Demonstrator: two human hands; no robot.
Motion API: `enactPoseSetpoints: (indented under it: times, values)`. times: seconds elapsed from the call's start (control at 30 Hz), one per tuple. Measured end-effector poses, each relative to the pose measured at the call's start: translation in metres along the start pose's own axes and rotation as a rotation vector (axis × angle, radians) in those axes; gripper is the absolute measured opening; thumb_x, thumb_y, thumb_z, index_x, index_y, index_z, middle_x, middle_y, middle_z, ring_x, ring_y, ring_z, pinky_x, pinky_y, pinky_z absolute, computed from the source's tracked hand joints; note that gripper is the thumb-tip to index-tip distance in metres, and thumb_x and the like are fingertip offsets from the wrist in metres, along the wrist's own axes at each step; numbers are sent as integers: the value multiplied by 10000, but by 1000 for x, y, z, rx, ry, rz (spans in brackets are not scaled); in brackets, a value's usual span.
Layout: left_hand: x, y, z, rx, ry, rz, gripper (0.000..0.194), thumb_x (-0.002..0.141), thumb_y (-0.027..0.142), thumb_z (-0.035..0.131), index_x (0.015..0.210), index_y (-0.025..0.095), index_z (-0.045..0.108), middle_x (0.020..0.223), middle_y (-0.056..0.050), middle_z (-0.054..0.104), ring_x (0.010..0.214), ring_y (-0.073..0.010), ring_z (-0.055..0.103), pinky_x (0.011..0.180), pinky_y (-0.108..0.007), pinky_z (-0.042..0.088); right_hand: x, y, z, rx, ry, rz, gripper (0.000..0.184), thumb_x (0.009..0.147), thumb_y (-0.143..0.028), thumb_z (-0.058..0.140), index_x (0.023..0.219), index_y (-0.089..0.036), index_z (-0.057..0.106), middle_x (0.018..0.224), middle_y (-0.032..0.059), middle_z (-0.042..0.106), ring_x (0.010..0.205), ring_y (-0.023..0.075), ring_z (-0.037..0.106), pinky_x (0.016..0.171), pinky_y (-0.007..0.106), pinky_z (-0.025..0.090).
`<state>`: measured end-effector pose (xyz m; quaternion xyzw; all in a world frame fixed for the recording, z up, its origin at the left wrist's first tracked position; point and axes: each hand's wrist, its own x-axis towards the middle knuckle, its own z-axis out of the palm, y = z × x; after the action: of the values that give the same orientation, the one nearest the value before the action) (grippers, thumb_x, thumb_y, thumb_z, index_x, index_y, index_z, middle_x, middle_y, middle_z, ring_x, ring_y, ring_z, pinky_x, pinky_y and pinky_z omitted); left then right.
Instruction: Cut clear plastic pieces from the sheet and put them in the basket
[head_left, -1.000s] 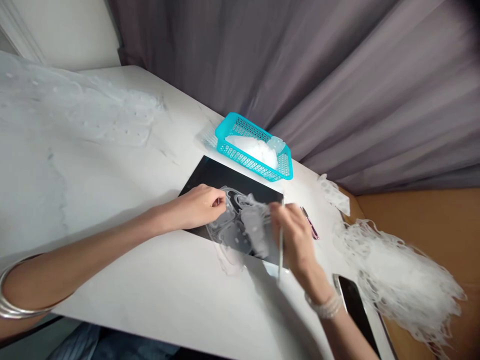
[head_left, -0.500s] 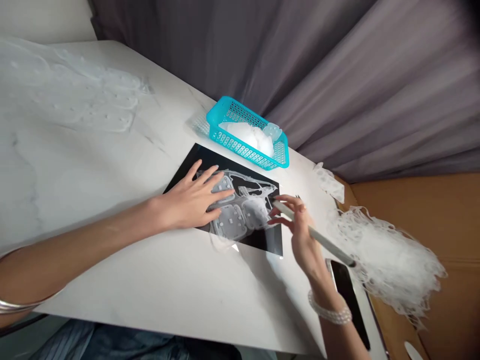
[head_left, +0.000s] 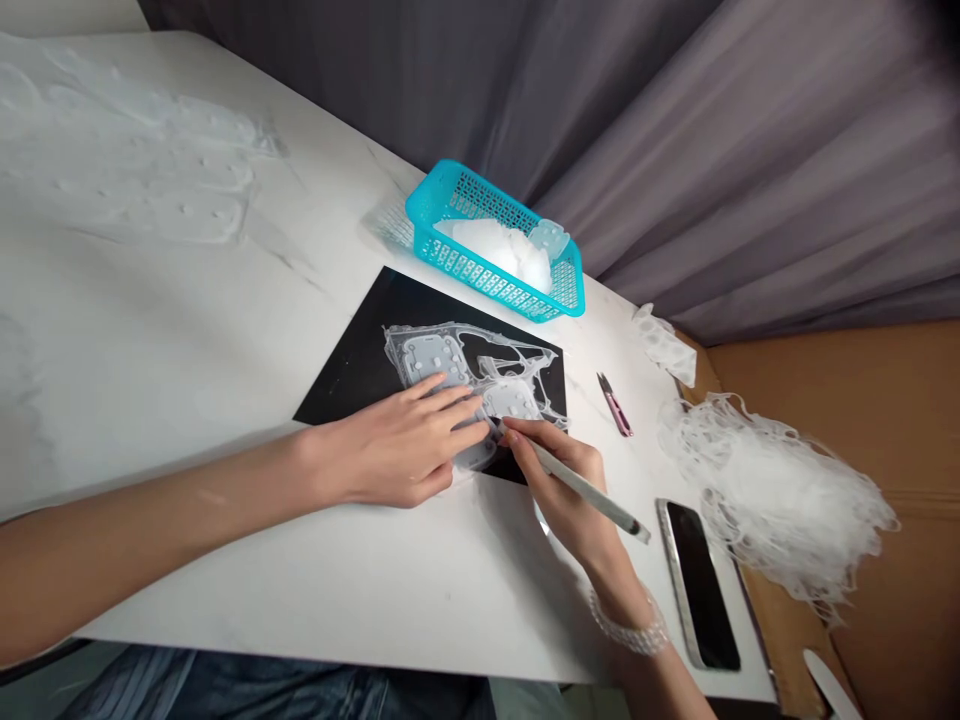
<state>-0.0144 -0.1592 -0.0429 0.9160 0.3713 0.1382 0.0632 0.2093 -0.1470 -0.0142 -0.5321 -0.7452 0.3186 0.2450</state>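
Note:
A translucent moulded plastic sheet [head_left: 431, 355] with several rounded, studded panels lies on a black mat [head_left: 352, 350]. My left hand [head_left: 409, 440] rests flat on the lower left of this sheet, palm down with its fingers stretched out, covering part of a panel. My right hand [head_left: 566, 480] grips a pale, pen-shaped tool [head_left: 592, 495] between thumb and fingers. Its dark tip points at the sheet by my left fingertips, between two panels; whether it touches is hard to see.
A turquoise basket [head_left: 487, 280] with white pieces stands behind the mat. To the right lie pink thread snips [head_left: 615, 405], a phone [head_left: 701, 590], a white dotted piece [head_left: 664, 345] and a heap of stringy white scraps [head_left: 787, 500]. More translucent sheets [head_left: 150, 170] lie far left.
My left hand went from a closed grip to lying flat, then slid down the sheet. The sheet, lifted and blurred at first, now lies flat. My right hand brought the tool's tip to it.

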Motion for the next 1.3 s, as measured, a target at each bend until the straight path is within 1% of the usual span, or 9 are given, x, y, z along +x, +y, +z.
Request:
enactPoseSetpoints:
  times: [0.3,0.5,0.67,0.73,0.9,1.0,1.13,1.23,1.3]
  values:
    - [2,1,0,22,11,5,420,934,233,436,1321,123,556,1487,-144,514,1371,-331,462,1160,-542,313,6,-12,2,-203,-17,-144,179,965,-260,566,989,-181,725,825,38,761,635,151,665,642,282,511]
    - [4,3,0,57,-16,-6,450,945,226,403,1369,129,519,1495,-155,500,1379,-354,445,1136,-628,304,-13,-4,-7,-250,-57,-282,180,980,-194,529,1081,-208,677,1051,85,734,873,186,703,749,304,555]
    - [2,2,1,65,-32,7,457,947,234,409,1377,113,509,1500,-165,493,1384,-356,438,1136,-633,300,-12,15,9,-349,22,-503,241,1000,-144,474,1149,-180,660,951,102,727,1098,246,652,836,368,588]
    - [2,1,2,69,-27,9,454,945,236,417,1368,106,515,1495,-167,498,1381,-356,442,1138,-627,299,-7,19,16,-372,63,-536,257,1000,-146,479,1192,-172,649,968,110,717,1108,248,645,864,375,591]
    - [2,2,2,74,11,14,457,935,223,444,1376,127,516,1465,-162,531,1372,-349,458,1146,-612,287,5,20,18,-401,84,-492,316,995,-179,493,1283,-144,620,1231,169,664,1096,256,657,948,424,581]
    - [1,3,3,88,16,19,430,943,228,441,1343,117,552,1423,-177,564,1369,-359,461,1152,-613,274,9,15,17,-438,-14,-520,363,999,-122,438,1321,-116,605,1273,171,670,1191,277,618,1032,464,538]
    - [-1,0,9,81,35,25,408,950,242,448,1313,121,589,1370,-178,606,1382,-358,450,1174,-603,243,9,2,19,-577,-162,-523,433,970,-52,441,1382,-87,571,1262,214,662,1186,313,613,1010,491,542]
    - [-3,-2,11,77,35,25,445,952,241,446,1375,152,556,1444,-155,557,1410,-337,423,1195,-584,206,11,4,14,-375,-134,-467,405,977,-76,438,1327,-149,628,1208,161,696,1132,275,647,970,454,567]
    - [-3,-3,10,71,17,17,488,958,238,436,1439,189,496,1514,-129,491,1428,-315,401,1205,-569,186,11,20,-4,-90,3,-315,352,991,-144,444,1242,-212,681,1166,99,725,1063,237,689,935,432,583]
